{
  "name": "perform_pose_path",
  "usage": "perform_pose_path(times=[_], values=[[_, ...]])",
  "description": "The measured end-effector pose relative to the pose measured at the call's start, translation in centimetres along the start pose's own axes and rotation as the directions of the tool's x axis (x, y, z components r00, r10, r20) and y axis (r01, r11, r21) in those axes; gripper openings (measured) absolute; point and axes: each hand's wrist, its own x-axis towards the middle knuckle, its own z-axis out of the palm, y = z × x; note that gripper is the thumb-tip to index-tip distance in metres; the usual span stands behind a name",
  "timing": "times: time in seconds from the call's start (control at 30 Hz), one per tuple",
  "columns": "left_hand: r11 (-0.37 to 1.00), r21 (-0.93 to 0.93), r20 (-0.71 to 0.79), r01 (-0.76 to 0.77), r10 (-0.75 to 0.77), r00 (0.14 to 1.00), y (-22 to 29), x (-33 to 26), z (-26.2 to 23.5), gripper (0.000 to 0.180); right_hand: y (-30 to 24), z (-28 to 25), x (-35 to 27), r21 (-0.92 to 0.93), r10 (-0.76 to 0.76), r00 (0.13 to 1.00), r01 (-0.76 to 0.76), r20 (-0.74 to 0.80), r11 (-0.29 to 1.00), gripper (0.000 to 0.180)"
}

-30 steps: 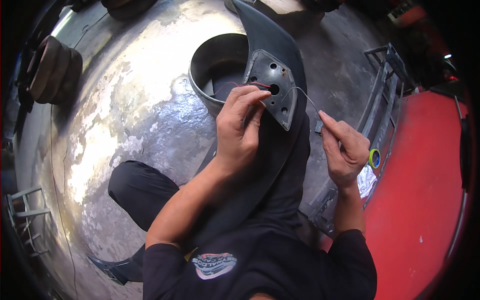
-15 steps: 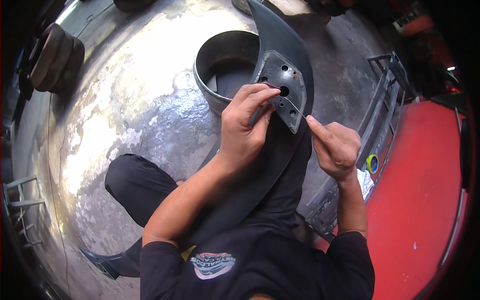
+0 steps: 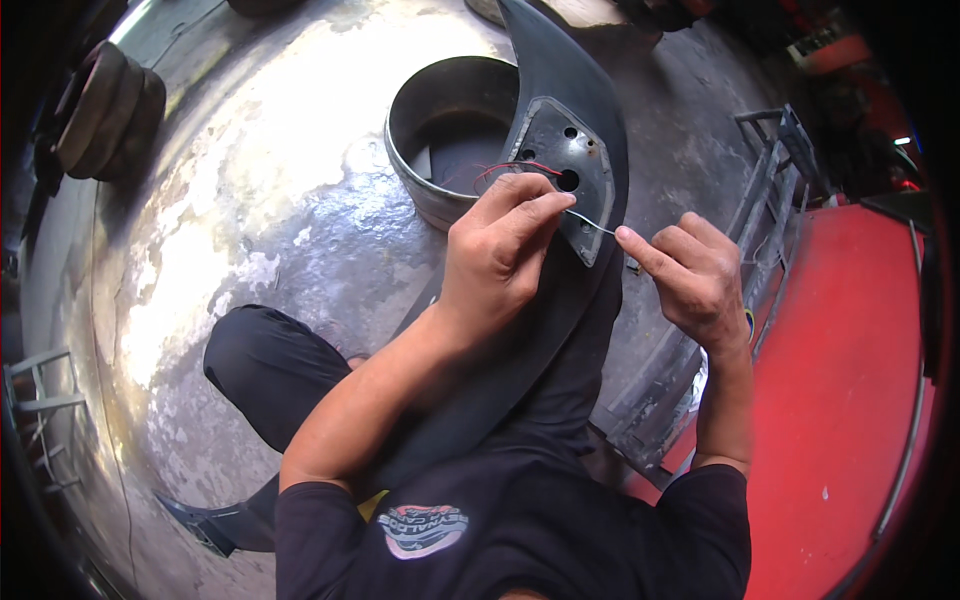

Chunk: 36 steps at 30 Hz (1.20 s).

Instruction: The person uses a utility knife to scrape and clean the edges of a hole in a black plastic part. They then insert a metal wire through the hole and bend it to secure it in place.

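Observation:
A long, curved black panel (image 3: 545, 335), like a vehicle trim piece, lies across my lap and rises away from me. Its far end carries a grey-edged recess (image 3: 588, 155) with several round holes. A thin red wire (image 3: 522, 164) loops out by the largest hole. My left hand (image 3: 505, 235) is closed in a pinch over the recess, on a thin silver wire (image 3: 594, 222). That wire runs to the fingertip of my right hand (image 3: 695, 280), whose index finger is stretched out and other fingers curl. Its thumb is hidden, and the grip there is partly covered.
An open metal drum (image 3: 425, 190) stands left of the panel's far end. A grey metal frame (image 3: 765, 215) and a large red surface (image 3: 830, 400) are at the right. Stacked tyres (image 3: 115, 115) stand far left, and a metal rack (image 3: 45, 400) is at the left edge.
My right hand has turned and shifted slightly right, with its index finger straighter. My left fingertips have moved slightly down and right, and more of the red wire shows.

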Motion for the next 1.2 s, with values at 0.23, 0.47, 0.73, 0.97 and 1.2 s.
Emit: perform_pose_path(times=[0.23,0.47,0.73,0.97,1.2], values=[[0.960,0.252,0.003,-0.119,0.122,0.993,0.6,0.3,1.4,0.028,0.6,-2.9,4.2,-0.158,-0.201,0.975,0.214,0.095,0.964,0.034],[0.898,0.411,-0.036,-0.154,0.185,0.982,0.2,1.0,2.2,0.013,1.6,-1.2,4.8,-0.386,-0.253,0.967,0.223,-0.026,0.895,0.033],[0.891,0.429,-0.043,-0.148,0.184,0.982,0.2,0.9,2.3,0.014,0.0,2.6,3.4,0.162,0.296,0.866,-0.251,-0.404,0.954,0.045],[0.921,0.353,-0.048,-0.163,0.192,0.980,0.1,0.3,2.9,0.020,-0.3,4.4,7.6,0.836,0.643,0.594,0.096,-0.483,0.540,0.029],[0.948,0.280,-0.033,-0.152,0.168,0.985,0.5,-0.8,2.8,0.035,1.4,3.8,10.1,0.646,0.193,0.892,0.133,-0.408,0.752,0.040]])
